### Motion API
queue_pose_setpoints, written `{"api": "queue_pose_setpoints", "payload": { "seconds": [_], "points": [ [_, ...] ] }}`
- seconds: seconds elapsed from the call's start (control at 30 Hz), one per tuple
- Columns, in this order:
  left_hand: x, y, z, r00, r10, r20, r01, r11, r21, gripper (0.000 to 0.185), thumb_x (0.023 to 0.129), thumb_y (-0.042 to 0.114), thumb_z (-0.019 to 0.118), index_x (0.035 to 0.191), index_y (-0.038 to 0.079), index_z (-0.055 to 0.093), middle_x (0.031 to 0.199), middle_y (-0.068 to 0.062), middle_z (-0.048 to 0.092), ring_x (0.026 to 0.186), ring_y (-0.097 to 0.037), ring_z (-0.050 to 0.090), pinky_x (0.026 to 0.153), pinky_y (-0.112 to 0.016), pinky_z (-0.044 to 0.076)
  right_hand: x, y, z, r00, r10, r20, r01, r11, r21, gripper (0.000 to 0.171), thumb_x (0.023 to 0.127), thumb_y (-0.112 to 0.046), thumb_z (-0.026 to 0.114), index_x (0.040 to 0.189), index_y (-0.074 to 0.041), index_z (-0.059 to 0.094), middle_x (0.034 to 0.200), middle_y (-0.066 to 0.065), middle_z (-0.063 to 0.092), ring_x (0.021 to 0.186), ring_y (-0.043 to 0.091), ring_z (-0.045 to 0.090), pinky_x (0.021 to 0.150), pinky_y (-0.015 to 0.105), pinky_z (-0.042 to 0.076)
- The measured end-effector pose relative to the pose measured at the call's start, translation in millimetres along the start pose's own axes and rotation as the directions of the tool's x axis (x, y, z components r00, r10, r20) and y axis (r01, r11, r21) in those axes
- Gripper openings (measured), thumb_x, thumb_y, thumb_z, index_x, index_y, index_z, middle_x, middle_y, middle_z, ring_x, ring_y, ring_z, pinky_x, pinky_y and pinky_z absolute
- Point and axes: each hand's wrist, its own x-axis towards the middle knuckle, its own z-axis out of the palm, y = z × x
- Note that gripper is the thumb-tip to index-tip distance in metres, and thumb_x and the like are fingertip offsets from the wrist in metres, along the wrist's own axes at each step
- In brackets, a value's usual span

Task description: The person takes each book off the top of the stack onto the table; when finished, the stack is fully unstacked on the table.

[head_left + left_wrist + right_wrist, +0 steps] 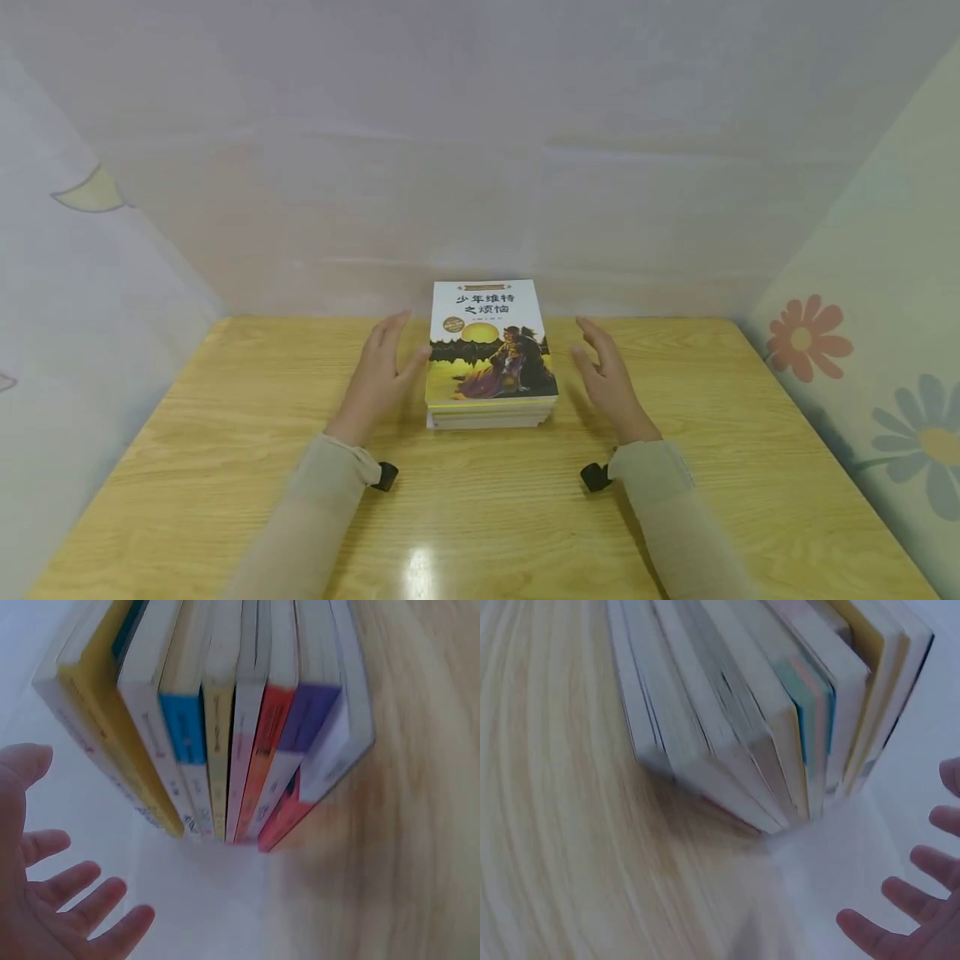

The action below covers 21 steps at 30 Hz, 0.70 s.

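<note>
A stack of books [491,412] lies on the wooden table, its top book [487,342] showing a white cover with a yellow sun and dark figures. Left of the stack, my left hand [378,375] is held apart from it with the fingers extended. On the other side, my right hand [609,379] is likewise raised beside the books, fingers spread and holding nothing. Coloured spines [217,750] of several books appear in the left wrist view, some jutting out unevenly. Pale page edges [727,712] face the right wrist camera.
The wooden table [480,517] ends at a pale backdrop [480,167] right behind the stack. Side panels rise at both edges, the right one printed with a red flower [810,337] and a blue flower. A black wrist device [385,477] sits at the left cuff, another [596,477] at the right.
</note>
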Motion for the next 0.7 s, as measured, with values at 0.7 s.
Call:
{"api": "queue_pose_setpoints", "payload": {
  "seconds": [0.7],
  "points": [
    [-7.2, 0.6, 22.3, 0.910, -0.288, 0.298, 0.404, 0.779, -0.480, 0.077, 0.097, 0.051, 0.065, 0.158, 0.015, 0.035, 0.157, -0.011, 0.038, 0.136, -0.034, 0.047, 0.110, -0.051, 0.042, -2, 1, 33, 0.988, 0.147, 0.056, -0.157, 0.905, 0.396, 0.054, 0.109, -0.044, 0.042, 0.156, -0.018, 0.040, 0.160, 0.002, 0.037, 0.144, 0.030, 0.037, 0.114, 0.055, 0.037]
  ]
}}
